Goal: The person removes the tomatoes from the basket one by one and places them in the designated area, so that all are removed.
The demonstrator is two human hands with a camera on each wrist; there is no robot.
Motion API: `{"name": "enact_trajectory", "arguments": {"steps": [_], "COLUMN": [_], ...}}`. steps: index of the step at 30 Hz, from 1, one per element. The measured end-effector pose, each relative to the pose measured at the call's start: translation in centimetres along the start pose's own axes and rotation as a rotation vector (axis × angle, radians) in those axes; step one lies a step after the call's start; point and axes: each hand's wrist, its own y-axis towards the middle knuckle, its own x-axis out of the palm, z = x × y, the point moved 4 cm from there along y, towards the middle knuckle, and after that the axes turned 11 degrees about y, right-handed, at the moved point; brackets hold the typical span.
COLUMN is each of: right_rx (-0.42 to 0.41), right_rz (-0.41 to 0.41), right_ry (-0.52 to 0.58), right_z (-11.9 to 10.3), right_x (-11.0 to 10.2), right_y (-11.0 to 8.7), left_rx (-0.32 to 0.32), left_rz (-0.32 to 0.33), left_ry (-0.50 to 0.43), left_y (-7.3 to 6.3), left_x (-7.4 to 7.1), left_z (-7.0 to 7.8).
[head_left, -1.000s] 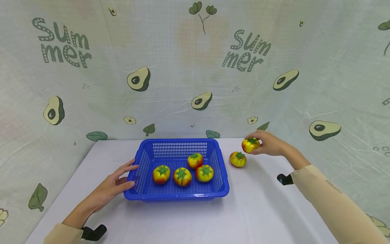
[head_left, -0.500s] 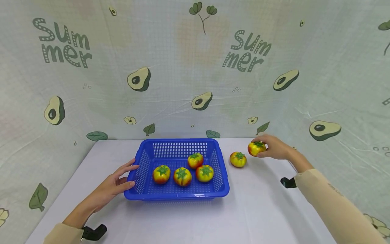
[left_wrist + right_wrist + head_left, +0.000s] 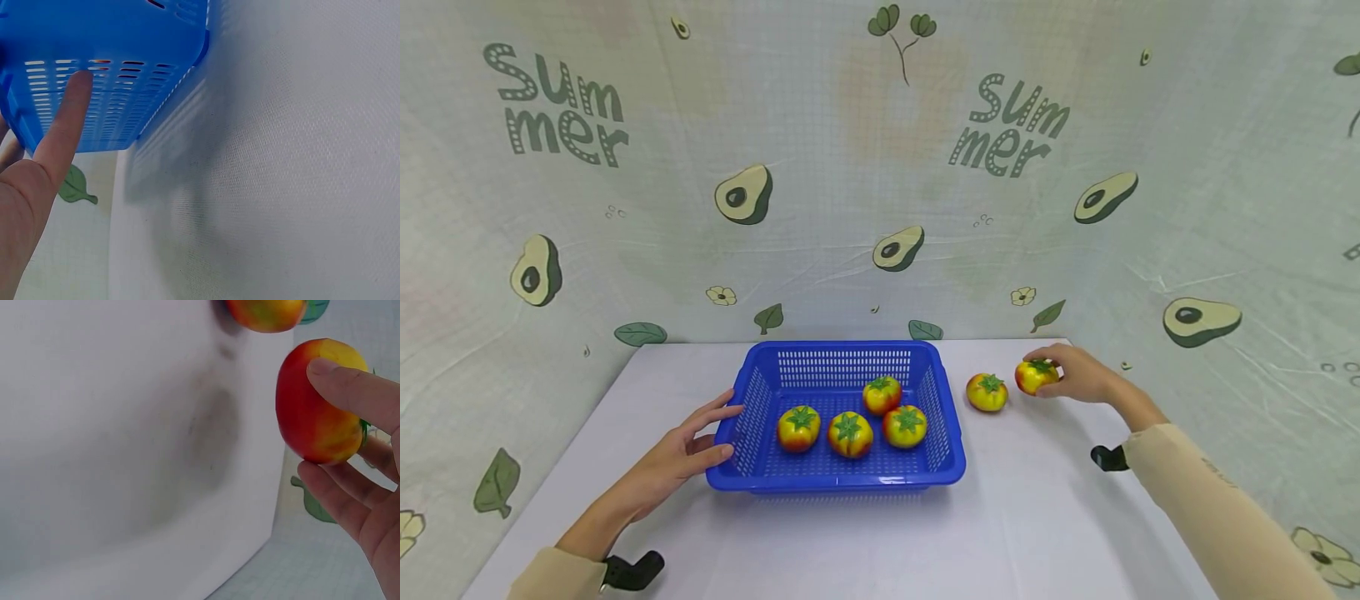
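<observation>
Behind the white table point(image 3: 1037, 500) hangs a pale patterned cloth point(image 3: 820, 100), which closes the scene also at both sides. Above the table, the right hand point(image 3: 1078, 375) has one yellow-and-red fruit point(image 3: 1032, 380) held between thumb and fingertips, spread only as wide as its body. In the right wrist view its shadow lies apart from it, so I judge that it does not touch the table. Just to the left of these fingers, a loose fruit point(image 3: 985, 394) lies on the table. Farther left of them stands the blue basket point(image 3: 835, 483), with four fruits point(image 3: 850, 437) inside. The left hand point(image 3: 666, 461) has its fingers rather straight and apart; they rest at the basket's left side and hold no fruit.

The step in hand seems to be the handling of a single fruit outside the basket; whether it goes up or down, one moment cannot tell me. The next move calls, in my opinion, for an even pinch until the fruit has firm support, and for fingers that avoid its neighbour.

About direction: its green crown looks upward and leans toward the palm. The fruit is squat, so its longer axis seems to lie across the stem line, from the thumb's side to the opposing fingertips.
</observation>
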Motion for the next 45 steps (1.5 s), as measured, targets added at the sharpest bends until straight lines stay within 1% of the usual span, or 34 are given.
{"name": "enact_trajectory", "arguments": {"steps": [7, 13, 22, 35, 45], "right_rx": [0.018, 0.031, 0.061, 0.067, 0.097], "right_rz": [-0.005, 0.003, 0.003, -0.008, -0.036], "right_ry": [0.008, 0.017, 0.006, 0.035, 0.025], "right_z": [1.0, 1.7, 2.7, 3.1, 2.9], "right_x": [0.7, 1.1, 2.0, 3.0, 3.0], "right_y": [-0.1, -0.3, -0.7, -0.6, -0.6], "left_rx": [0.001, 0.008, -0.005, 0.003, -0.004], "left_rz": [-0.003, -0.005, -0.003, -0.001, 0.003], "left_ry": [0.008, -0.005, -0.013, -0.002, -0.011], "left_y": [0.1, 0.2, 0.3, 0.3, 0.1], "left_x": [0.0, 0.2, 0.2, 0.2, 0.2], "left_z": [0.0, -0.1, 0.0, 0.0, -0.1]}}
